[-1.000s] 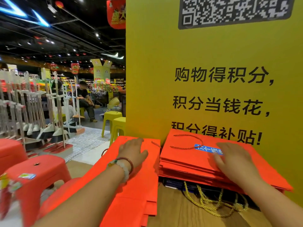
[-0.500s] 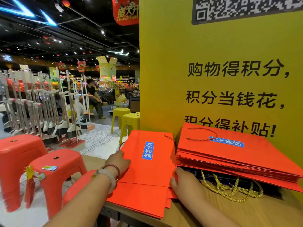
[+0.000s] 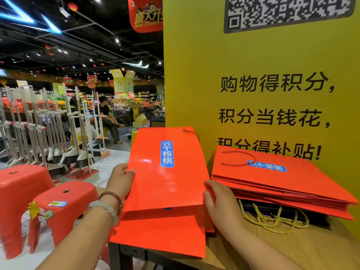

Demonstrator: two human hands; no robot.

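Now, red bag (image 3: pixel 167 182): flat, tilted up, above the left pile (image 3: pixel 161 234) at the edge of the wooden table (image 3: pixel 292 248).
Left hand (image 3: pixel 120 180): pinches the bag's left edge.
Right hand (image 3: pixel 220 203): grips its right edge, just beside the right stack (image 3: pixel 272 184).

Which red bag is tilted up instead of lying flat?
The bag held between left grip and right grip, blue label upright. The pile under it and the right pile lie flat.
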